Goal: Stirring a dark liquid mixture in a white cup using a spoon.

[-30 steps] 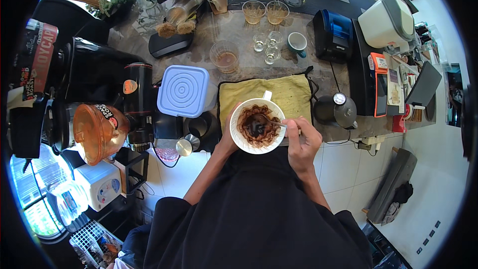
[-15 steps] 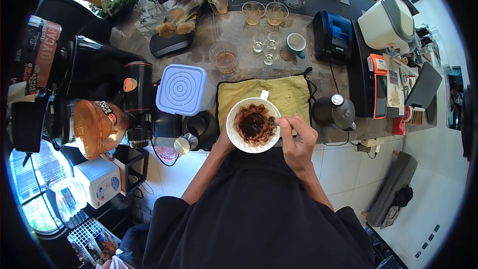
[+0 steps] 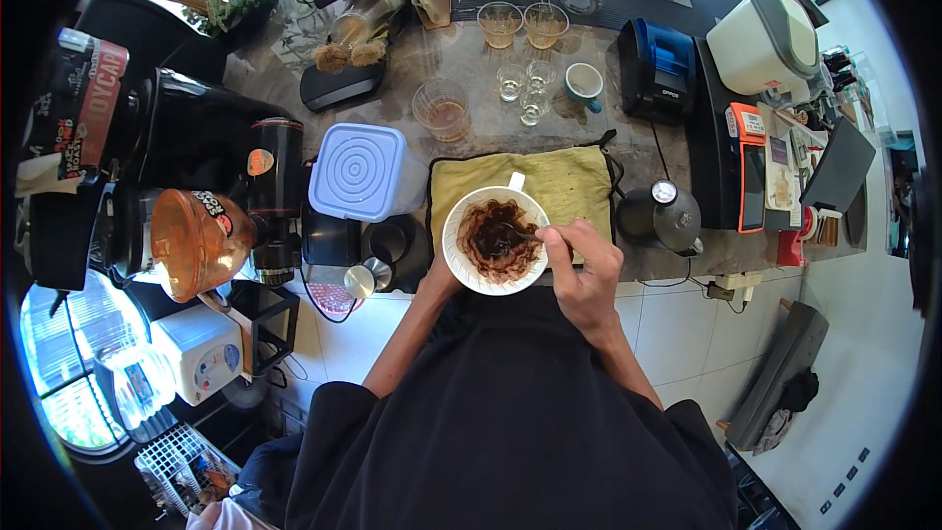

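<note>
Over the yellow cloth point(image 3: 574, 177), close to my body, is a white ribbed coffee dripper point(image 3: 454, 253) with its handle pointing away from me. Dark wet coffee grounds point(image 3: 497, 240) lie inside and streak its walls. My left hand point(image 3: 438, 273) grips the dripper's left side, its fingers mostly hidden behind the wall. Thumb and fingers of my right hand point(image 3: 587, 270) pinch a thin spoon point(image 3: 527, 236) at the right rim. The spoon's lower end is sunk in the grounds, so its bowl is hidden.
A blue-lidded container point(image 3: 358, 173) and a grinder point(image 3: 270, 186) stand left. Beyond the cloth are a glass of brown liquid point(image 3: 442, 110), small glasses point(image 3: 535, 103) and a teal cup point(image 3: 584, 84). A dark kettle point(image 3: 672, 221) and a printer point(image 3: 655, 71) are right.
The spoon has shifted slightly within the grounds as my right hand moved a little. The dripper has moved slightly up and left in view. Both hands keep their grips.
</note>
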{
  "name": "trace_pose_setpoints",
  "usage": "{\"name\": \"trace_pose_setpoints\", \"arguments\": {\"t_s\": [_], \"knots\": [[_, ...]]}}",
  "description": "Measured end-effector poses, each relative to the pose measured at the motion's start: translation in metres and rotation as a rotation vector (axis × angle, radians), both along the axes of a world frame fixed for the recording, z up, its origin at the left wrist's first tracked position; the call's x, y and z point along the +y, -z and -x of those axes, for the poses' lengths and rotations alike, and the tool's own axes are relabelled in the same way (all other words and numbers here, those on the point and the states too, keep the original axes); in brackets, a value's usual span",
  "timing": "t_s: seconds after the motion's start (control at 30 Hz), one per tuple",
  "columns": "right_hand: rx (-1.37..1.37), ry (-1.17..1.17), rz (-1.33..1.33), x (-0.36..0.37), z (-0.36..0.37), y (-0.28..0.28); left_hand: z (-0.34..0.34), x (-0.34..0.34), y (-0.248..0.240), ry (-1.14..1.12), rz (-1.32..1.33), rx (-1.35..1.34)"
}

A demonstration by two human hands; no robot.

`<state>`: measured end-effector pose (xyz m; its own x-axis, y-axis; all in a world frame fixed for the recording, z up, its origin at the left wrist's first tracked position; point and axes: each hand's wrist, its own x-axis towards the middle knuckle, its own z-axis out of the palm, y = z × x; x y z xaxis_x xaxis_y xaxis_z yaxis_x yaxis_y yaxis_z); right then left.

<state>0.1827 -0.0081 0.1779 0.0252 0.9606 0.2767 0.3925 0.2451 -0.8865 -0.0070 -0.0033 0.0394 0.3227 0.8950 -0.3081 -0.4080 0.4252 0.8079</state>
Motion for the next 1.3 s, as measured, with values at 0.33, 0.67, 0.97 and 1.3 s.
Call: {"name": "trace_pose_setpoints", "arguments": {"t_s": [0.33, 0.67, 0.97, 1.3], "knots": [[0.003, 0.042, 0.018, -0.002, 0.004, 0.000, 0.006, -0.003, 0.016, 0.146, -0.179, 0.048], [0.115, 0.133, 0.133, -0.007, 0.005, 0.000, 0.009, -0.004, 0.022, 0.143, -0.170, -0.005], [0.078, 0.103, 0.117, -0.007, 0.008, 0.000, 0.006, -0.001, 0.012, 0.119, -0.156, -0.036], [0.004, 0.089, 0.053, -0.006, 0.009, 0.000, -0.005, 0.003, -0.015, -0.015, 0.022, -0.032]]}}
